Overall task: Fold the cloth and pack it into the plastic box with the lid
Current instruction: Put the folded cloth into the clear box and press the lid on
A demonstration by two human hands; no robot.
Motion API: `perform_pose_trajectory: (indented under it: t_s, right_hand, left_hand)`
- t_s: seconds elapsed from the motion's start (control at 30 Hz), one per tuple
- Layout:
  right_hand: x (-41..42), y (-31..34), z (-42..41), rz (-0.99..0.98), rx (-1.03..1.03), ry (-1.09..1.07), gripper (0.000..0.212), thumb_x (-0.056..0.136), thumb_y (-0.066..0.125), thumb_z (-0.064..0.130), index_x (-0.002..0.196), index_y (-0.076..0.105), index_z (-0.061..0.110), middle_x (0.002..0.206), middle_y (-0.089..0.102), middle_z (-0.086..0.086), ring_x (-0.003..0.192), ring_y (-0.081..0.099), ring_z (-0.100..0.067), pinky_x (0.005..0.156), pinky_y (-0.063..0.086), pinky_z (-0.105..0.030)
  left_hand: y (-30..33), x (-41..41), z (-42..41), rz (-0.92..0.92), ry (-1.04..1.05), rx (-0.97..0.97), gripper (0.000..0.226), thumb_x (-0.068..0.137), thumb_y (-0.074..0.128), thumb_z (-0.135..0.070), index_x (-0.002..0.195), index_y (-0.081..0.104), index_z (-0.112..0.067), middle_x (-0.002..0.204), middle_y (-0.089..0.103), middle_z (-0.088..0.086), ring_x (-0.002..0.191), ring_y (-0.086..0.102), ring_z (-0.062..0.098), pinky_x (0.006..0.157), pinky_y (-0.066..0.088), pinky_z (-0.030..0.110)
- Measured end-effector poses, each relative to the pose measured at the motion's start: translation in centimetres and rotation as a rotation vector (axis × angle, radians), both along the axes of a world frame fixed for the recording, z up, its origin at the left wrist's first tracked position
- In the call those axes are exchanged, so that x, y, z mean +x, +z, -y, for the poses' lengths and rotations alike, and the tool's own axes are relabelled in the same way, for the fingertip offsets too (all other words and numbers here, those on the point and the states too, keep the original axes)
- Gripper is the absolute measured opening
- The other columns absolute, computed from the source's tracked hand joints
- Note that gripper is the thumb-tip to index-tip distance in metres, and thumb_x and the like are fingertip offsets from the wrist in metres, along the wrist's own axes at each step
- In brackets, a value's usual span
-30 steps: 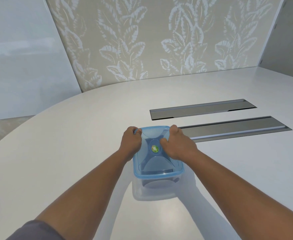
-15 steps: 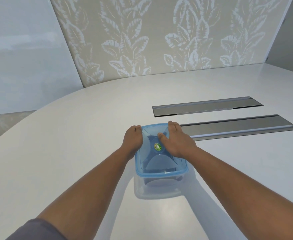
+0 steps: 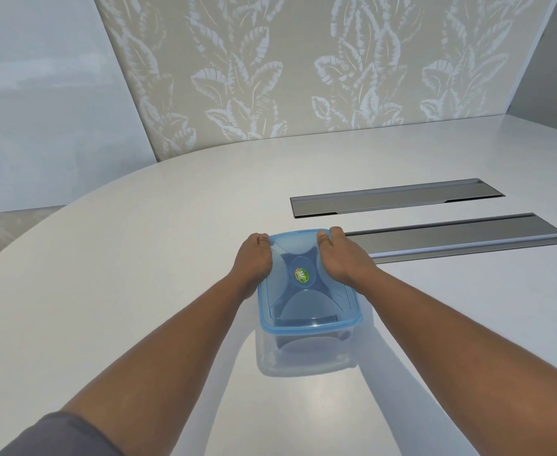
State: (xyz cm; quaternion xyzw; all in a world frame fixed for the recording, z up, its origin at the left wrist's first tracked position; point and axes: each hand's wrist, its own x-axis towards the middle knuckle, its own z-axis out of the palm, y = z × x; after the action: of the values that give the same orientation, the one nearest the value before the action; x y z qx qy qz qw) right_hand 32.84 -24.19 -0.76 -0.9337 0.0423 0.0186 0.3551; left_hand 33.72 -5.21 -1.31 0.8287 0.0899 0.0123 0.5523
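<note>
Both hands have slid from the lid's middle to its far corners, the left hand (image 3: 254, 258) and right hand (image 3: 341, 260) curled over the blue lid (image 3: 306, 291) of the plastic box (image 3: 303, 353) on the white surface (image 3: 139, 258), so sealing looks nearly finished with the dark cloth (image 3: 298, 341) inside, and the two metal channels (image 3: 461, 236) just beyond obstruct nothing.

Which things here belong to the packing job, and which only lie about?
Job: blue lid; clear plastic box; dark cloth inside it; left hand and right hand, both on the lid's far corners.

Not the job: two metal slot covers set in the white table; leaf-pattern wall.
</note>
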Motion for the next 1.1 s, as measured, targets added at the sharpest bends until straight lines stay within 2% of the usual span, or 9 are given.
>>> perform_pose_trajectory:
  t_s: [0.17,0.27,0.4,0.6,0.8,0.87,0.93,1.0,1.1]
  right_hand:
    - [0.6,0.0,0.1,-0.137,0.388,-0.095,0.056,0.107,0.024,0.051,0.149,0.039,0.017,0.149,0.046,-0.007,0.133,0.045,-0.03,0.102,0.036,-0.041]
    - [1.4,0.3,0.2,-0.182,0.464,-0.13,0.042,0.104,0.032,0.044,0.127,0.05,0.014,0.126,0.054,-0.007,0.107,0.053,-0.028,0.084,0.041,-0.038]
    - [1.9,0.3,0.2,-0.194,0.57,-0.185,0.026,0.099,0.043,0.037,0.106,0.053,0.014,0.108,0.06,-0.013,0.092,0.058,-0.032,0.078,0.046,-0.039]
    - [2.3,0.0,0.0,-0.016,0.33,-0.164,0.027,0.102,0.035,0.026,0.09,0.052,0.01,0.098,0.058,-0.009,0.078,0.049,-0.02,0.065,0.036,-0.035]
    - [-0.7,1.0,-0.4,0.299,-0.149,-0.213,0.02,0.098,0.043,0.028,0.083,0.049,0.017,0.083,0.058,-0.001,0.068,0.052,-0.022,0.054,0.03,-0.032]
    - [-2.1,1.4,-0.7,0.223,-0.208,-0.161,0.018,0.099,0.04,0.029,0.092,0.049,0.015,0.088,0.059,-0.003,0.073,0.055,-0.026,0.059,0.036,-0.035]
    - [-3.5,1.3,-1.0,0.106,-0.197,-0.102,0.024,0.101,0.036,0.034,0.113,0.046,0.016,0.098,0.06,-0.003,0.085,0.059,-0.031,0.068,0.04,-0.039]
    - [-5.0,0.9,-1.4,0.034,-0.198,-0.022,0.042,0.104,0.03,0.039,0.14,0.037,0.018,0.124,0.056,-0.009,0.105,0.059,-0.038,0.078,0.041,-0.042]
    - [-6.6,0.3,-1.2,0.088,-0.097,-0.056,0.051,0.104,0.032,0.039,0.153,0.033,0.025,0.144,0.053,-0.007,0.121,0.056,-0.036,0.089,0.044,-0.045]
  left_hand:
    - [-0.2,0.2,-0.1,-0.007,0.001,-0.006,0.029,0.112,0.031,-0.031,0.113,0.055,-0.015,0.104,0.057,0.0,0.091,0.051,0.018,0.071,0.04,0.029]
    - [-0.2,0.3,0.0,-0.006,0.0,-0.025,0.028,0.112,0.03,-0.029,0.112,0.056,-0.016,0.094,0.056,-0.008,0.08,0.049,0.011,0.065,0.039,0.026]
    - [-0.1,0.3,0.0,-0.012,0.008,-0.046,0.028,0.112,0.031,-0.03,0.112,0.055,-0.016,0.093,0.057,-0.007,0.083,0.05,0.014,0.065,0.04,0.027]
    - [-0.2,0.3,0.1,-0.017,0.028,-0.088,0.028,0.112,0.033,-0.031,0.111,0.057,-0.015,0.104,0.06,0.002,0.094,0.055,0.022,0.077,0.045,0.032]
    - [-0.1,-0.3,0.2,0.113,0.076,0.045,0.024,0.109,0.04,-0.026,0.115,0.061,-0.016,0.11,0.063,-0.001,0.096,0.057,0.02,0.076,0.043,0.03]
    - [0.2,-0.5,0.2,0.142,0.088,0.118,0.02,0.108,0.041,-0.025,0.108,0.061,-0.021,0.102,0.063,-0.005,0.091,0.058,0.019,0.069,0.043,0.028]
    - [0.5,-0.8,0.1,0.163,0.104,0.205,0.022,0.106,0.044,-0.024,0.104,0.065,-0.02,0.1,0.066,-0.003,0.09,0.061,0.022,0.069,0.044,0.029]
    - [0.8,-1.1,0.2,0.193,0.13,0.265,0.022,0.104,0.048,-0.024,0.102,0.069,-0.019,0.103,0.069,-0.001,0.091,0.063,0.023,0.073,0.046,0.031]
    - [1.2,-1.7,0.4,0.238,0.164,0.361,0.02,0.102,0.053,-0.026,0.105,0.072,-0.02,0.114,0.067,0.002,0.093,0.062,0.022,0.076,0.041,0.03]
